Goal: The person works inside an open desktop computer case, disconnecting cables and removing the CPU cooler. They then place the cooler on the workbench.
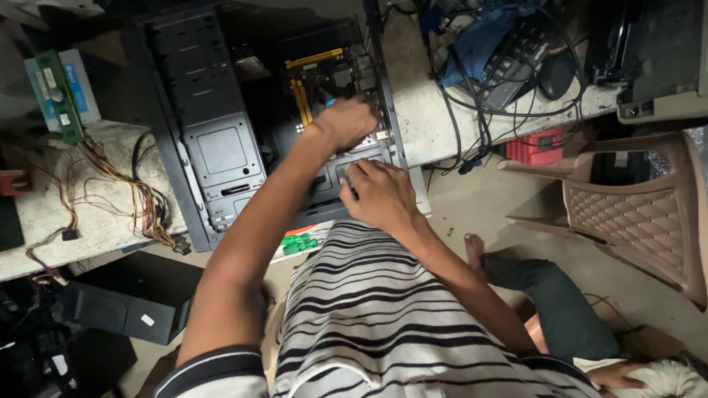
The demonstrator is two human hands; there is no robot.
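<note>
An open black computer case (221, 147) lies on its side on a pale worktable (428, 110); its motherboard (324, 81) with yellow slots shows inside. My left hand (346, 121) reaches into the case over the board, shut around a tool with a blue handle (329, 101); its tip is hidden. My right hand (380, 193) rests on the case's near rim, fingers curled over the edge. My striped shirt (383, 324) fills the lower middle.
A green memory stick (59, 96) lies on a box at left, above a bundle of coloured wires (140, 199). Keyboard (509, 59), mouse (557, 74) and tangled cables sit at right. A brown plastic chair (634, 206), a bare foot (473, 249) and a black panel (133, 298) occupy the floor.
</note>
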